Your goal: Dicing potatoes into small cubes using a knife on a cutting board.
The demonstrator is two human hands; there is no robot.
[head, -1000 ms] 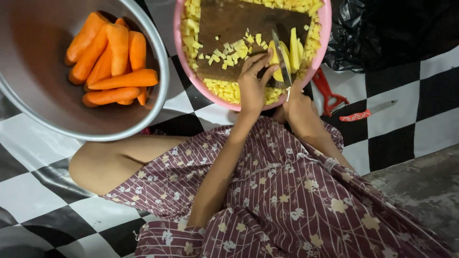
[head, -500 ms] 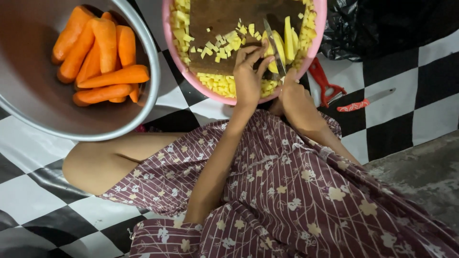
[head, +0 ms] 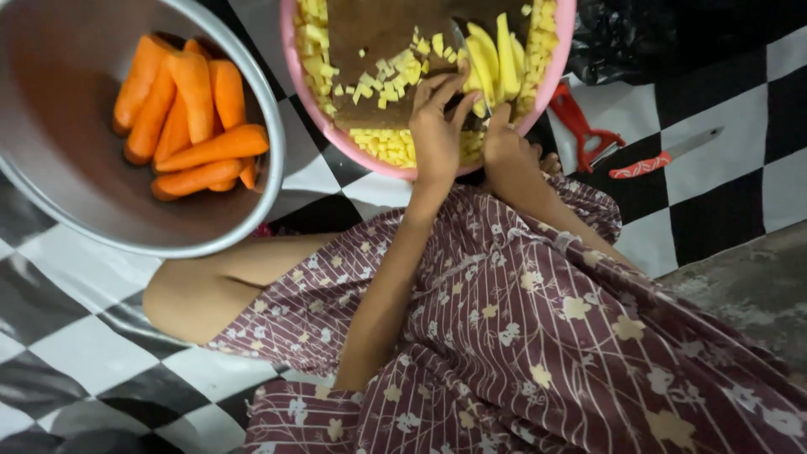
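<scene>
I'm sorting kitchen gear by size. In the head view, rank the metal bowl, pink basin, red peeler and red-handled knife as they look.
1. metal bowl, though nearest the camera
2. pink basin, partly cropped
3-4. red peeler and red-handled knife: alike

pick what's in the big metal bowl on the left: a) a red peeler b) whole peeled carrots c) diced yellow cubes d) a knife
b: the metal bowl holds whole peeled carrots, while the yellow cubes lie in the pink basin by the left hand, and the red peeler and red-handled knife lie on the checkered floor.
</scene>
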